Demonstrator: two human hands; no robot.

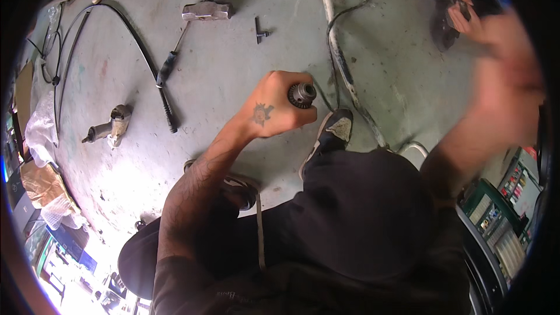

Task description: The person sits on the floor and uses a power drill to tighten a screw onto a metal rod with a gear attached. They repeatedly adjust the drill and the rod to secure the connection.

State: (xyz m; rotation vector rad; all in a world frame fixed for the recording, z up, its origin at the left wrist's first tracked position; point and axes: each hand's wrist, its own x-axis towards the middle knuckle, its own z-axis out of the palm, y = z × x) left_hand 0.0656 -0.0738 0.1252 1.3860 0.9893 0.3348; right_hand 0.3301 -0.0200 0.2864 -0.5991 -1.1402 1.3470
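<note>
My left hand point(277, 105) is closed around a drill chuck point(302, 95), a toothed metal piece whose open end faces up. The rest of what the fist wraps is hidden. At the right my right hand point(510, 61) is raised and smeared by motion, so its fingers do not show clearly. A T-shaped chuck key point(260, 31) lies on the floor beyond the left hand. Further left on the floor lies a pistol-shaped air tool point(111, 127).
Around lie a sledgehammer point(207, 11), a screwdriver point(167, 70), a black hose point(137, 34) and a long scuffed pole point(335, 41) with a cable. Another person's hands point(461, 14) show at the far right. A tool case point(496, 216) stands at the right, plastic wrapping point(42, 131) at the left.
</note>
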